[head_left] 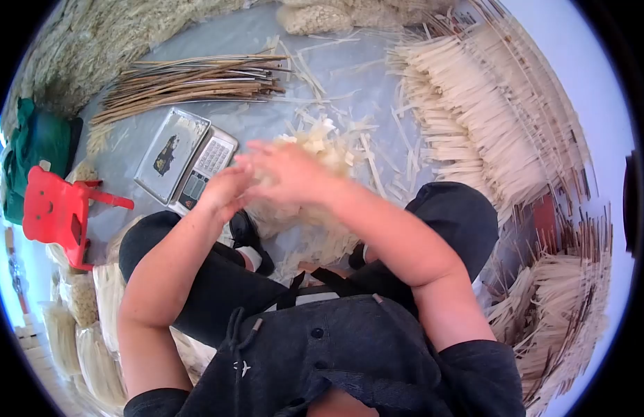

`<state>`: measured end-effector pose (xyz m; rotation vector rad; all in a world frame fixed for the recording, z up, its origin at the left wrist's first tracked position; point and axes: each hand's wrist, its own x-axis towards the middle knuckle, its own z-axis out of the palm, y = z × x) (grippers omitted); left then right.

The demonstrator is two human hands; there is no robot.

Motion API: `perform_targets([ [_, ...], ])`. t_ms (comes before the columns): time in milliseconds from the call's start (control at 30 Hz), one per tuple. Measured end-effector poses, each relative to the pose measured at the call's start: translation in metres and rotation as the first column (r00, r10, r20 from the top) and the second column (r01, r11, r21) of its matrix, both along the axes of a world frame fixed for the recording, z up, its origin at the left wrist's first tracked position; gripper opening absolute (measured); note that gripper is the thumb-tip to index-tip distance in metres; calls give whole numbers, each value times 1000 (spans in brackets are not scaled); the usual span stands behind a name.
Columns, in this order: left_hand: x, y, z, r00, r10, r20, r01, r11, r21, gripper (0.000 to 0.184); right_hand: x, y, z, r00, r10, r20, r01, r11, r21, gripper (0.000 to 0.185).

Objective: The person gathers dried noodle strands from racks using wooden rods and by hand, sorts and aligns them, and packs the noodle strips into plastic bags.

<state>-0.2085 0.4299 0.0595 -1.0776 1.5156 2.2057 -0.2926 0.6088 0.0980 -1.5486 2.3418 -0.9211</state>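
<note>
Grips of both bare hands are blurring with motion: the left hand and the right hand are meeting in front of the body, fingers bent and overlapping in the view. Neither is showing clearly how far its fingers are opening or whether they are pinching anything; whether the hands are touching each other, I cannot tell. Both are hovering near the grey electronic scale with a flat metal tray and keypad, the left fingers covering its near right corner. A loose heap of pale, flat, thin strips and flakes is lying to the right of the scale, the right hand and forearm hiding part of it.

Long brown sticks are lying in a bundle beyond the scale on the grey floor. Dense rows of pale strip bundles are spreading well to its right. A small red plastic chair with a smiling face is standing to its left, in front of a green cloth-like bundle, whose outer edge is blurring into the glare.
</note>
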Motion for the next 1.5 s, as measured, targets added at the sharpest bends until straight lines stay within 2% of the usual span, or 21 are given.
perform_targets([
  [33, -2, 2, 6, 997, 82, 6, -82, 997, -4, 24, -15, 9, 21, 995, 84, 59, -82, 996, -36, 47],
  [67, -1, -2, 8, 998, 61, -11, -61, 998, -22, 25, -31, 20, 34, 982, 122, -146, -129, 991, -45, 42],
  [100, -3, -8, 5, 998, 56, -6, -56, 998, -19, 25, -45, 35, 47, 991, 46, 123, -32, 993, -112, 39],
  [133, -6, -17, -1, 993, 115, -12, -115, 993, -13, 25, -59, 50, 55, 923, -16, 385, 80, 985, -151, 37],
  [200, -11, -32, -4, 980, 198, -30, -198, 980, -1, 27, -91, 73, 35, 675, -146, 724, 567, 730, -382, 25],
  [267, -14, -40, -3, 976, 215, -36, -216, 976, -17, 27, -143, 105, -72, 478, -626, 616, 831, 550, -86, 24],
  [333, -17, -55, -14, 974, 222, -42, -222, 975, -13, 28, -115, 94, -108, 234, -565, 791, 631, 707, 318, 20],
  [367, -17, -50, -8, 976, 217, -37, -217, 976, -21, 28, -90, 80, -105, 160, -486, 859, 552, 765, 330, 21],
  [400, -16, -41, 3, 975, 219, -20, -220, 974, -56, 28, -68, 60, -99, 75, -406, 911, 467, 821, 328, 22],
  [500, -12, -44, 4, 975, 223, 11, -221, 971, -88, 27, -52, 32, -103, 57, -403, 913, 523, 791, 317, 31],
  [567, -12, -53, 2, 976, 219, 11, -217, 973, -82, 27, -58, 27, -95, 62, -273, 960, 459, 862, 215, 37],
  [633, -11, -59, 1, 993, 119, -24, -121, 977, -173, 26, -56, 22, -80, 85, -300, 950, 478, 849, 226, 36],
  [833, -11, -65, -10, 990, 130, -61, -139, 977, -165, 27, -41, 15, -83, -19, -327, 945, 474, 829, 297, 35],
  [900, -14, -67, -8, 989, 140, -41, -145, 977, -157, 26, -43, 17, -101, -144, -78, 986, 506, 851, 142, 31],
  [1033, -15, -55, 7, 987, 161, -23, -163, 979, -119, 23, -27, 11, -108, -131, -150, 980, 503, 842, 196, 27],
  [1100, -16, -54, 2, 987, 149, -54, -154, 983, -101, 21, -21, 10, -101, 203, -364, 909, 472, 850, 235, 21],
  [1233, -22, -48, 10, 994, 95, -48, -102, 978, -181, 18, -26, 15, -77, 227, -454, 861, 570, 779, 261, 14],
  [1333, -25, -42, 23, 982, -43, -186, -15, 954, -300, 22, -49, 27, -42, 284, -437, 853, 629, 756, 178, 11],
  [1400, -23, -35, 24, 983, -86, -165, 18, 925, -379, 22, -53, 38, -22, 419, -388, 821, 558, 824, 105, 10],
  [1433, -22, -31, 23, 982, -127, -141, 50, 891, -451, 23, -54, 44, -24, 413, -396, 820, 563, 819, 112, 10],
  [1500, -21, -23, 25, 979, -155, -131, 88, 905, -417, 24, -61, 54, -18, 405, -512, 757, 514, 813, 275, 10],
])
